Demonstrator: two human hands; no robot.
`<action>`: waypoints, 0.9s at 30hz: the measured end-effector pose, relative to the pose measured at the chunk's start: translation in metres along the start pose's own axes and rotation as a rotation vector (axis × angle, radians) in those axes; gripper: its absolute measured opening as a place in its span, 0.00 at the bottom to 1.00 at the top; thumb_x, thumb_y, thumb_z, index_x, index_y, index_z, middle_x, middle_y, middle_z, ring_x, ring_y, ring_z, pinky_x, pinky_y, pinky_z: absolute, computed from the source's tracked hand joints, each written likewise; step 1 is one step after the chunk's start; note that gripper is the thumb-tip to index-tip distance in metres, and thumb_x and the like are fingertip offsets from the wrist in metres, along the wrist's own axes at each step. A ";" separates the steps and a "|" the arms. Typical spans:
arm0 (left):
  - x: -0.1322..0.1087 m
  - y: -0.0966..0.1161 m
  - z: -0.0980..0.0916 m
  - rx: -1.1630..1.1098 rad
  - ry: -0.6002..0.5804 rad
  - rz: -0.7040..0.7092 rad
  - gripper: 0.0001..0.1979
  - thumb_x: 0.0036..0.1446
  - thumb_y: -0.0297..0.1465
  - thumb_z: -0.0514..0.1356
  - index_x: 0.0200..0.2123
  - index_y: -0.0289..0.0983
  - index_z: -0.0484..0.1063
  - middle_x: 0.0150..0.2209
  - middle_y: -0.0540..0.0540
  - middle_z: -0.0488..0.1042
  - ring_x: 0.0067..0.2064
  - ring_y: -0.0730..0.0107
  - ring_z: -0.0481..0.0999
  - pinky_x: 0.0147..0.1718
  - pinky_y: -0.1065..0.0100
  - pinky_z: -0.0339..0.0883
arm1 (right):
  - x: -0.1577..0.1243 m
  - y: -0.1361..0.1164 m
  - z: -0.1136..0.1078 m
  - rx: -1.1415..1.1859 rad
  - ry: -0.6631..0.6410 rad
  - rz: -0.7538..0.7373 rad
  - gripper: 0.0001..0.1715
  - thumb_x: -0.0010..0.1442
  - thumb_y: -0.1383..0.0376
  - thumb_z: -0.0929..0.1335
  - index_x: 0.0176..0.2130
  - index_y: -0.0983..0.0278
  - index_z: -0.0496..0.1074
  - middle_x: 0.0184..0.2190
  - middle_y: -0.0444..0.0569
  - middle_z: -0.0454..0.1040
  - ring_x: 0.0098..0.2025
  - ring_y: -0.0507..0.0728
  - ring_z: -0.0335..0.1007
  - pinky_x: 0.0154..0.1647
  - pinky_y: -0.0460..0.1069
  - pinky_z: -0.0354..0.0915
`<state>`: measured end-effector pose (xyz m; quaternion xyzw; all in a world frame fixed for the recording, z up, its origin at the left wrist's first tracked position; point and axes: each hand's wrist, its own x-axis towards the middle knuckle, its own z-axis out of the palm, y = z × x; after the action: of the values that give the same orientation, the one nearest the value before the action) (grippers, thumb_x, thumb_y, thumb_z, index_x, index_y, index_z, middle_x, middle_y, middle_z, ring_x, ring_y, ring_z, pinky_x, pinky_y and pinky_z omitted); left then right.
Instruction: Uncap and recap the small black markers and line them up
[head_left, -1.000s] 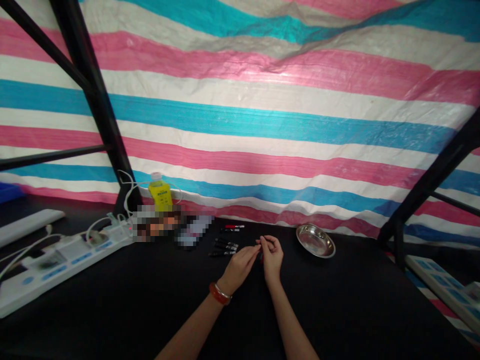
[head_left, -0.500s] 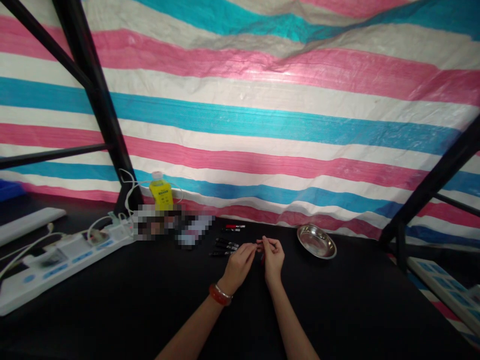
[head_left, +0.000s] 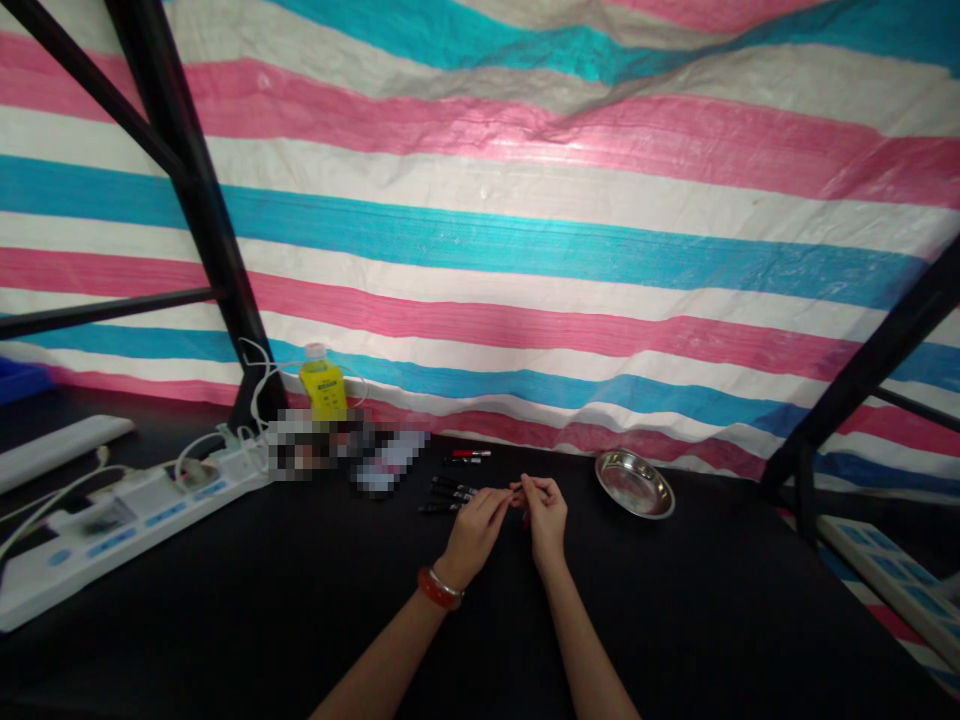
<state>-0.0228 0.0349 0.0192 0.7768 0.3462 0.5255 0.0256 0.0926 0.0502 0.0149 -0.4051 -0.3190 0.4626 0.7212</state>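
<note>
My left hand (head_left: 476, 532) and my right hand (head_left: 547, 518) meet over the table, fingertips pinched close together. Whatever lies between the fingertips is too small to make out. A bit of dark red shows under my right hand's fingers, its kind unclear. Several black pens (head_left: 448, 492) lie side by side just left of my left hand, which partly hides their right ends. Farther back, a red pen (head_left: 471, 454) rests beside a black one (head_left: 461, 461). To the right of my right hand stands a shallow round metal dish (head_left: 635, 484).
On the left, a long white power strip (head_left: 161, 515) with plugs and cables crosses the black table (head_left: 480, 650). Behind it stands a yellow bottle (head_left: 324, 388), near blurred-out items. Black metal posts (head_left: 199, 220) and a striped sheet (head_left: 525, 230) bound the far side.
Both hands stay almost where they were, still pinched together, with only a very slight shift of the fingers. The pens and dish lie as before.
</note>
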 end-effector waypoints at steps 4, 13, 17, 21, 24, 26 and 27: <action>0.000 0.001 -0.001 0.004 0.002 0.029 0.09 0.61 0.27 0.50 0.38 0.36 0.70 0.33 0.47 0.73 0.35 0.72 0.74 0.37 0.69 0.72 | 0.001 0.001 0.000 0.031 -0.011 0.020 0.22 0.40 0.55 0.75 0.27 0.65 0.65 0.22 0.49 0.77 0.18 0.51 0.69 0.21 0.45 0.66; -0.002 -0.002 0.002 -0.013 0.008 -0.006 0.09 0.61 0.27 0.50 0.38 0.37 0.69 0.32 0.48 0.73 0.35 0.72 0.74 0.36 0.68 0.71 | 0.003 0.003 -0.002 0.106 -0.051 0.128 0.23 0.37 0.58 0.77 0.28 0.65 0.67 0.23 0.49 0.77 0.21 0.52 0.72 0.21 0.45 0.67; -0.003 -0.004 0.003 -0.004 0.022 -0.033 0.08 0.61 0.29 0.50 0.37 0.37 0.69 0.33 0.48 0.74 0.35 0.71 0.74 0.36 0.68 0.71 | 0.003 0.004 -0.003 0.119 -0.063 0.155 0.23 0.36 0.60 0.77 0.30 0.65 0.67 0.23 0.48 0.77 0.21 0.52 0.72 0.22 0.45 0.68; -0.003 -0.005 0.004 -0.031 0.033 -0.101 0.08 0.61 0.30 0.51 0.36 0.37 0.69 0.33 0.48 0.74 0.35 0.71 0.74 0.35 0.68 0.71 | 0.002 0.007 -0.005 0.094 -0.111 0.138 0.21 0.38 0.61 0.77 0.31 0.65 0.68 0.24 0.48 0.77 0.23 0.53 0.73 0.24 0.45 0.69; -0.002 -0.005 0.003 -0.041 0.028 -0.126 0.08 0.61 0.31 0.51 0.35 0.37 0.69 0.32 0.48 0.73 0.34 0.72 0.74 0.34 0.68 0.70 | 0.002 0.008 -0.006 0.066 -0.117 0.130 0.21 0.38 0.61 0.76 0.31 0.65 0.69 0.25 0.48 0.77 0.25 0.54 0.74 0.25 0.46 0.70; -0.002 -0.005 0.003 -0.046 0.021 -0.126 0.08 0.60 0.31 0.52 0.34 0.37 0.69 0.32 0.48 0.73 0.34 0.71 0.74 0.34 0.68 0.70 | 0.002 0.009 -0.006 0.049 -0.115 0.127 0.20 0.38 0.60 0.76 0.30 0.65 0.70 0.25 0.48 0.77 0.25 0.54 0.73 0.25 0.46 0.70; -0.002 -0.005 0.003 -0.049 0.017 -0.126 0.08 0.60 0.31 0.52 0.34 0.37 0.69 0.31 0.48 0.73 0.34 0.71 0.74 0.34 0.68 0.70 | 0.002 0.009 -0.006 0.042 -0.119 0.127 0.20 0.38 0.59 0.76 0.30 0.66 0.70 0.25 0.48 0.77 0.25 0.53 0.73 0.25 0.46 0.70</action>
<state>-0.0233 0.0384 0.0143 0.7481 0.3817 0.5376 0.0748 0.0945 0.0529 0.0041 -0.3809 -0.3252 0.5373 0.6786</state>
